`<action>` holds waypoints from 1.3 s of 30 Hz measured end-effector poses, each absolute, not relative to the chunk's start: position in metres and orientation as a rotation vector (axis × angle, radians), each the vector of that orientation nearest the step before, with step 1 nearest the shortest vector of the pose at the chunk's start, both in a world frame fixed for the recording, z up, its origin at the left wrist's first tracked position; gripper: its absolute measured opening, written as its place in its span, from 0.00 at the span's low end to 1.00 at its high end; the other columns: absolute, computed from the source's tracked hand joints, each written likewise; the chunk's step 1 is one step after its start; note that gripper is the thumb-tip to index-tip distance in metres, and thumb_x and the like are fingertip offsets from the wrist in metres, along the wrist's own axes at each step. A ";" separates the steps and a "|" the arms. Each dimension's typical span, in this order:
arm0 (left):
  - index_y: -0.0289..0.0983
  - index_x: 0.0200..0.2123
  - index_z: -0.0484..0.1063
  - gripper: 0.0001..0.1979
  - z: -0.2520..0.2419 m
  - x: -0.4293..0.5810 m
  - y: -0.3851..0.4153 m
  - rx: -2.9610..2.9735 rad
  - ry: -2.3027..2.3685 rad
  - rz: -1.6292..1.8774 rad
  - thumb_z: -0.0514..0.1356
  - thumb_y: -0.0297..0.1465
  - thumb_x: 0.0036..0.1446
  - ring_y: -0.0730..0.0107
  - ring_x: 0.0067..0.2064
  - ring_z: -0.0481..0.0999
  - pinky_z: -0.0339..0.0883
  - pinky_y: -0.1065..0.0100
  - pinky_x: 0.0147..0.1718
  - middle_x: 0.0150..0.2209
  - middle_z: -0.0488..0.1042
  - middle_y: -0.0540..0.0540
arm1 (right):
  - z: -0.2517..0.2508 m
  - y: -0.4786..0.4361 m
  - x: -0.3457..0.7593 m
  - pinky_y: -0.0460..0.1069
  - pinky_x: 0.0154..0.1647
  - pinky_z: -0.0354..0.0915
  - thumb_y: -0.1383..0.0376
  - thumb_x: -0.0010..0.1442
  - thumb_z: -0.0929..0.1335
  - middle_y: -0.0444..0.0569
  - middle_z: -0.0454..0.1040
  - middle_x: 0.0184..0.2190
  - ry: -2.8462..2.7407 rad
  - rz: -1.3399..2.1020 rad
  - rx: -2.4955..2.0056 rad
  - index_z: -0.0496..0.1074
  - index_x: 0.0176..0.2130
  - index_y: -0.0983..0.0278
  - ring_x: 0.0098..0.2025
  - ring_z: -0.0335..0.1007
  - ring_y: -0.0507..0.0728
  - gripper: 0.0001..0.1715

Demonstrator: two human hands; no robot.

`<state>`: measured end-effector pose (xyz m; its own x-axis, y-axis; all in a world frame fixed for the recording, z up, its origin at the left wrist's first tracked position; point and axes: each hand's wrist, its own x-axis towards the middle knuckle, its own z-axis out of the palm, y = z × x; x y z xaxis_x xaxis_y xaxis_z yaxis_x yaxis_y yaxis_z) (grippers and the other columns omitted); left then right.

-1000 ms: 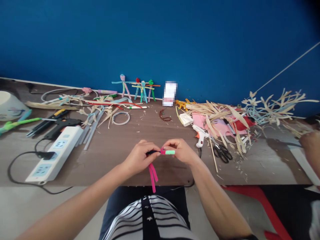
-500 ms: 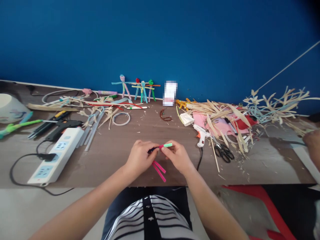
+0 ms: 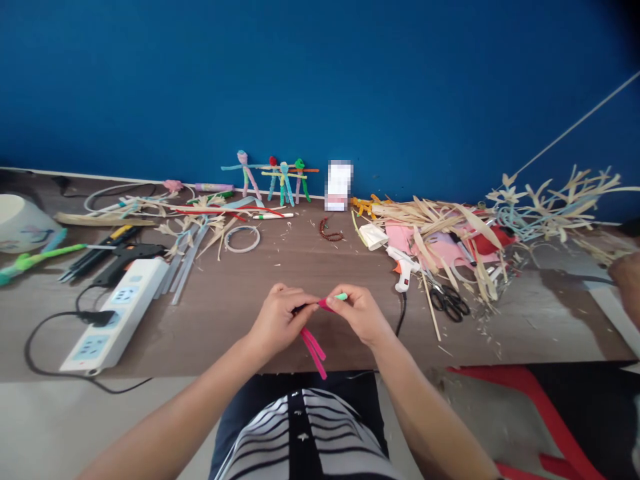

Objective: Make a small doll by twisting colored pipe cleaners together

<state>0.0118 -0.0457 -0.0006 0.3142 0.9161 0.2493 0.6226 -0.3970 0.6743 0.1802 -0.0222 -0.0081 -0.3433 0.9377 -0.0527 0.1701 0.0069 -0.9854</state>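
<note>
My hands work together above the table's front edge. My left hand (image 3: 277, 321) pinches a dark pipe cleaner end (image 3: 300, 309) where it meets a pink pipe cleaner (image 3: 313, 352). Two pink strands hang down from that join, over the table edge. My right hand (image 3: 361, 315) grips the pink piece from the other side. Only a small mint-green tip (image 3: 341, 297) shows beyond those fingers, and the rest of it is hidden. My fingertips nearly touch around the join.
A white power strip (image 3: 115, 317) and black glue gun (image 3: 127, 260) lie left. A white glue gun (image 3: 404, 268), scissors (image 3: 449, 301) and heaped straw strips (image 3: 430, 230) lie right. Pipe-cleaner figures (image 3: 283, 181) stand by the blue wall (image 3: 320, 80). Another person's hand (image 3: 627, 283) enters at right.
The mint-green piece has turned and now shows only its tip past my right fingers. The pink strands hang more steeply, and my hands have drawn closer together.
</note>
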 end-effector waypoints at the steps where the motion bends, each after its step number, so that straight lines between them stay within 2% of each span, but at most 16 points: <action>1: 0.38 0.33 0.73 0.11 -0.001 0.012 -0.045 2.076 1.338 0.856 0.51 0.31 0.55 0.75 0.25 0.66 0.54 0.68 0.33 0.21 0.71 0.50 | -0.009 -0.022 0.180 0.44 0.27 0.54 0.60 0.49 0.66 0.41 0.61 0.18 -1.558 1.447 -1.151 0.67 0.22 0.65 0.23 0.55 0.48 0.12; 4: 0.38 0.31 0.74 0.10 -0.001 0.012 -0.044 1.920 1.277 0.847 0.53 0.31 0.53 0.74 0.25 0.67 0.58 0.70 0.31 0.22 0.72 0.49 | -0.012 -0.021 0.180 0.44 0.24 0.52 0.59 0.48 0.67 0.39 0.59 0.17 -1.456 1.594 -1.132 0.66 0.21 0.66 0.21 0.53 0.47 0.13; 6: 0.37 0.31 0.75 0.10 -0.002 0.012 -0.043 1.810 1.277 0.846 0.53 0.31 0.52 0.72 0.27 0.69 0.60 0.71 0.30 0.24 0.74 0.48 | -0.013 -0.021 0.180 0.44 0.25 0.54 0.58 0.48 0.66 0.40 0.61 0.17 -1.436 1.623 -1.155 0.67 0.22 0.66 0.21 0.55 0.48 0.13; 9: 0.36 0.33 0.74 0.10 -0.005 0.013 -0.041 1.631 1.328 0.887 0.54 0.32 0.51 0.68 0.33 0.72 0.64 0.70 0.32 0.30 0.76 0.46 | -0.013 -0.021 0.178 0.46 0.33 0.58 0.59 0.46 0.68 0.43 0.69 0.25 -1.539 1.473 -1.195 0.69 0.28 0.65 0.29 0.62 0.51 0.12; 12: 0.35 0.33 0.74 0.11 -0.006 0.014 -0.040 1.486 1.308 0.888 0.55 0.32 0.50 0.67 0.35 0.73 0.65 0.69 0.35 0.33 0.76 0.45 | -0.015 -0.023 0.173 0.48 0.39 0.59 0.63 0.45 0.69 0.45 0.71 0.31 -1.588 1.455 -1.141 0.69 0.32 0.64 0.35 0.65 0.52 0.11; 15: 0.33 0.35 0.73 0.12 -0.006 0.014 -0.040 1.378 1.252 0.837 0.54 0.32 0.51 0.68 0.32 0.73 0.66 0.71 0.31 0.30 0.76 0.46 | -0.022 -0.025 0.166 0.46 0.31 0.62 0.65 0.47 0.66 0.44 0.70 0.26 -1.456 1.597 -1.122 0.66 0.31 0.65 0.27 0.65 0.50 0.08; 18: 0.32 0.37 0.72 0.13 -0.006 0.016 -0.039 1.296 1.250 0.808 0.54 0.31 0.50 0.71 0.29 0.72 0.65 0.73 0.26 0.29 0.75 0.47 | -0.030 -0.026 0.161 0.44 0.22 0.60 0.66 0.48 0.65 0.42 0.68 0.22 -1.373 1.599 -1.185 0.66 0.30 0.66 0.21 0.61 0.47 0.06; 23: 0.32 0.31 0.72 0.10 -0.010 0.021 -0.040 1.265 1.362 0.858 0.55 0.32 0.48 0.73 0.25 0.71 0.64 0.74 0.21 0.25 0.74 0.48 | -0.034 -0.026 0.158 0.43 0.18 0.56 0.64 0.49 0.64 0.40 0.65 0.18 -1.369 1.537 -1.239 0.66 0.28 0.66 0.16 0.57 0.46 0.06; 30: 0.33 0.30 0.72 0.10 -0.019 0.019 -0.037 1.440 1.457 0.908 0.54 0.33 0.50 0.70 0.27 0.72 0.65 0.71 0.26 0.27 0.75 0.46 | -0.033 -0.030 0.158 0.43 0.17 0.56 0.63 0.51 0.63 0.41 0.65 0.17 -1.426 1.476 -1.269 0.66 0.28 0.65 0.16 0.57 0.47 0.07; 34: 0.36 0.31 0.73 0.10 -0.015 0.016 -0.038 1.771 1.585 0.921 0.53 0.31 0.51 0.69 0.31 0.72 0.62 0.69 0.32 0.29 0.75 0.46 | -0.028 -0.035 0.161 0.45 0.26 0.59 0.65 0.53 0.62 0.46 0.71 0.24 -1.661 1.257 -1.312 0.68 0.34 0.64 0.25 0.66 0.51 0.08; 39: 0.38 0.31 0.73 0.10 -0.006 0.015 -0.041 2.229 1.748 0.814 0.51 0.30 0.53 0.67 0.31 0.70 0.54 0.65 0.33 0.27 0.74 0.46 | -0.013 -0.044 0.163 0.47 0.30 0.57 0.66 0.54 0.62 0.47 0.73 0.29 -2.084 0.931 -1.426 0.66 0.41 0.61 0.30 0.68 0.55 0.13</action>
